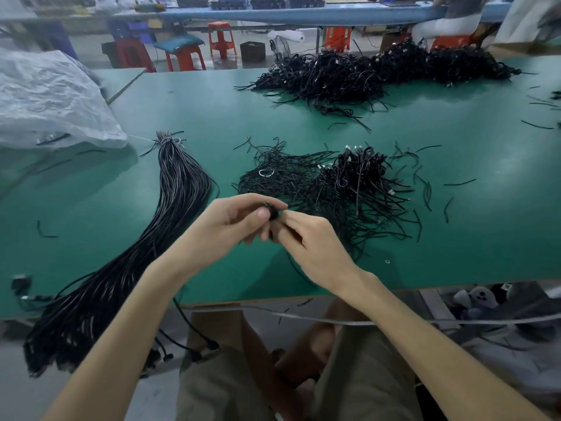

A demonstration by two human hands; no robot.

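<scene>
My left hand (233,218) and my right hand (306,238) meet above the near part of the green table (212,110). Between them sits a small coiled black cable (273,213). The left thumb and fingers pinch the coil. My right fingers curl round its lower part, which they mostly hide. A thin black cable end (296,270) trails from under the right hand toward the table's front edge.
A long tied bundle of black cables (170,214) lies at the left and hangs over the table edge. Loose black ties and coiled cables (334,180) lie just beyond my hands. A bigger heap of cables (379,68) sits far right. A plastic bag (48,98) lies at the left.
</scene>
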